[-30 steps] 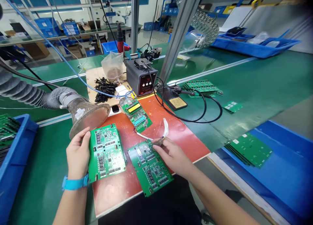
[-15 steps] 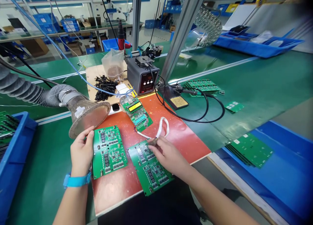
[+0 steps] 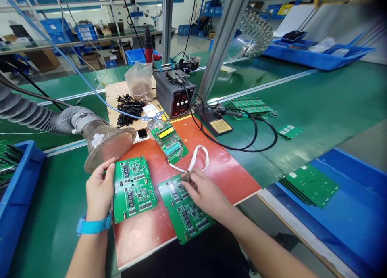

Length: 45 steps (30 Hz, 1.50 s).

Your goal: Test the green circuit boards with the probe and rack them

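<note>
My left hand [image 3: 101,186] is closed on the left edge of a green circuit board [image 3: 139,195] with two digit displays, over the red mat. A similar circuit board [image 3: 181,207] lies to its right, its lower end past the mat's front edge. Above that board's upper part, my right hand [image 3: 199,189] pinches a small brownish connector [image 3: 186,176] at the end of a white sleeved cable [image 3: 193,159]. Whether the connector touches the board I cannot tell. The cable loops back to a programmer board [image 3: 169,141] with a lit yellow screen and a teal socket.
A fume extraction hood [image 3: 110,143] stands close beyond my left hand. Behind the mat are a soldering station [image 3: 176,96] and an iron stand [image 3: 219,124]. Blue bins with boards flank me, one left [image 3: 22,189], one right [image 3: 356,213]. Black leads [image 3: 130,108] lie heaped at the back.
Both hands keep their holds. The right hand and connector have shifted very slightly left over the board; the view has also moved a little.
</note>
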Tool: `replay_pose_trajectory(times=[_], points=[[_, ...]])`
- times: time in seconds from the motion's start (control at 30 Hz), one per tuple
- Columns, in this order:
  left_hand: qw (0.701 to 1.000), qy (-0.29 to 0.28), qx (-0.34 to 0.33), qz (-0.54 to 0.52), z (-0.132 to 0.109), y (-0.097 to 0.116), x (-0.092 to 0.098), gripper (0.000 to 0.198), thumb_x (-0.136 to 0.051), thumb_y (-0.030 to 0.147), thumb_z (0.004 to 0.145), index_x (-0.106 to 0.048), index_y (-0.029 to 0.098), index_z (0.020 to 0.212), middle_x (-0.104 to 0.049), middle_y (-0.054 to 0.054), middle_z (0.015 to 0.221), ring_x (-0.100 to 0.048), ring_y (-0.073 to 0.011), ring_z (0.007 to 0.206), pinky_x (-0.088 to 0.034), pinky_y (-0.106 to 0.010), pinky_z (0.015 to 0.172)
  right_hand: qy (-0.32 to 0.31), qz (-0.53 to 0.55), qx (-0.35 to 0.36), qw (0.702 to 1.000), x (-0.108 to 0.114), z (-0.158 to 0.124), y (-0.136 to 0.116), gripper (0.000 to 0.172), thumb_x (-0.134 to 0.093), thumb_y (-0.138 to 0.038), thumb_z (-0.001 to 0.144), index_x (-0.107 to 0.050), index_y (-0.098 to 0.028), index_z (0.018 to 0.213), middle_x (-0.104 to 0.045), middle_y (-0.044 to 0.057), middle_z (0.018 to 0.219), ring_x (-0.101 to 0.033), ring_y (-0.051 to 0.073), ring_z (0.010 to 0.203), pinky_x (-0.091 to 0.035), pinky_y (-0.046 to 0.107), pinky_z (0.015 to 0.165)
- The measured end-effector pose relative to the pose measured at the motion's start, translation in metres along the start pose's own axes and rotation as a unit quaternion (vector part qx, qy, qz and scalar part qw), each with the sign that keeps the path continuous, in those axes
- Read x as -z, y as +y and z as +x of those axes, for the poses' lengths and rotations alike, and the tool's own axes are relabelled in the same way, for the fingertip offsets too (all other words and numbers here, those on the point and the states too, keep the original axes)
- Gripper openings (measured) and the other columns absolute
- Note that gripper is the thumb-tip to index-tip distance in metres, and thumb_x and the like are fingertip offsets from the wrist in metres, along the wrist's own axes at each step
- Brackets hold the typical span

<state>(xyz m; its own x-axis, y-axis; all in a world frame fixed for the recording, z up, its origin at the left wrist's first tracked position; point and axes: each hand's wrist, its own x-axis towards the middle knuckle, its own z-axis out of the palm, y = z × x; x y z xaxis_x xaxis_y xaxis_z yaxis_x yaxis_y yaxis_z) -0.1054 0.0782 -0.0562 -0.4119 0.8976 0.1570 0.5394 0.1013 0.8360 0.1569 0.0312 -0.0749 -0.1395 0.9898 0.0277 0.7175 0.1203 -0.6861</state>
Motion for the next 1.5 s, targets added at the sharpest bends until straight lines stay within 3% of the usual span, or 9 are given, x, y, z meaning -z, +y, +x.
replay_pose_trajectory(times=[0.37, 0.6, 0.83, 1.0, 1.13, 1.3, 1.5], points=[[1.0, -0.012, 0.009, -0.014, 0.002, -0.004, 0.0, 0.036, -0.055, 0.044, 0.078, -0.064, 0.021, 0.105, -0.066, -0.005, 0.106, -0.059, -0.0215, 0.099, -0.043, -0.035, 0.092, 0.01, 0.002, 0.0, 1.0, -0.002, -0.001, 0.003, 0.015, -0.046, -0.022, 0.086, -0.059, -0.015, 0.089, -0.058, 0.008, 0.087, -0.057, 0.02, 0.081, -0.048, 0.032, 0.071], [1.0, -0.001, 0.02, -0.016, 0.002, 0.0, 0.0, 0.036, -0.056, 0.041, 0.076, -0.063, 0.02, 0.104, -0.066, -0.006, 0.102, -0.062, -0.0182, 0.084, -0.048, -0.03, 0.077, 0.004, 0.014, -0.009, 1.0, -0.003, -0.003, 0.004, 0.016, -0.046, -0.022, 0.086, -0.059, -0.014, 0.092, -0.056, 0.009, 0.09, -0.057, 0.021, 0.085, -0.047, 0.034, 0.076], [0.994, 0.002, -0.034, 0.105, 0.002, -0.003, 0.003, 0.033, -0.05, 0.044, 0.08, -0.065, 0.022, 0.099, -0.066, -0.005, 0.092, -0.059, -0.0179, 0.074, -0.046, -0.031, 0.074, 0.013, 0.011, 0.007, 1.0, -0.004, -0.003, 0.006, 0.014, -0.046, -0.021, 0.086, -0.058, -0.016, 0.091, -0.058, 0.008, 0.089, -0.057, 0.021, 0.086, -0.047, 0.034, 0.076], [0.98, 0.01, -0.128, 0.15, -0.001, 0.001, 0.001, 0.032, -0.047, 0.043, 0.082, -0.065, 0.02, 0.094, -0.062, -0.006, 0.096, -0.058, -0.0197, 0.086, -0.046, -0.03, 0.076, 0.015, 0.022, 0.005, 1.0, -0.003, -0.003, 0.006, 0.014, -0.046, -0.021, 0.086, -0.058, -0.016, 0.091, -0.057, 0.008, 0.089, -0.057, 0.02, 0.085, -0.048, 0.034, 0.075], [0.971, -0.029, -0.176, 0.159, -0.001, 0.0, -0.002, 0.034, -0.046, 0.044, 0.083, -0.063, 0.02, 0.1, -0.061, -0.008, 0.103, -0.052, -0.023, 0.106, -0.04, -0.037, 0.094, 0.01, 0.026, 0.0, 1.0, -0.002, -0.004, 0.006, 0.014, -0.047, -0.021, 0.086, -0.058, -0.017, 0.091, -0.057, 0.008, 0.09, -0.057, 0.02, 0.086, -0.048, 0.034, 0.076], [0.972, -0.116, -0.121, 0.167, 0.0, -0.006, -0.005, 0.051, -0.041, 0.049, 0.084, -0.05, 0.016, 0.122, -0.054, -0.013, 0.12, -0.044, -0.0255, 0.118, -0.034, -0.042, 0.101, 0.005, 0.034, -0.005, 0.999, -0.004, -0.003, 0.006, 0.014, -0.046, -0.021, 0.087, -0.058, -0.015, 0.092, -0.057, 0.008, 0.091, -0.057, 0.021, 0.088, -0.047, 0.035, 0.078], [0.972, -0.119, -0.125, 0.16, 0.001, -0.012, -0.004, 0.05, -0.038, 0.045, 0.086, -0.047, 0.016, 0.125, -0.051, -0.013, 0.124, -0.042, -0.025, 0.122, -0.029, -0.043, 0.105, 0.002, 0.03, -0.001, 1.0, -0.003, -0.003, 0.006, 0.014, -0.046, -0.021, 0.087, -0.058, -0.015, 0.092, -0.057, 0.008, 0.091, -0.057, 0.021, 0.088, -0.047, 0.035, 0.079]])
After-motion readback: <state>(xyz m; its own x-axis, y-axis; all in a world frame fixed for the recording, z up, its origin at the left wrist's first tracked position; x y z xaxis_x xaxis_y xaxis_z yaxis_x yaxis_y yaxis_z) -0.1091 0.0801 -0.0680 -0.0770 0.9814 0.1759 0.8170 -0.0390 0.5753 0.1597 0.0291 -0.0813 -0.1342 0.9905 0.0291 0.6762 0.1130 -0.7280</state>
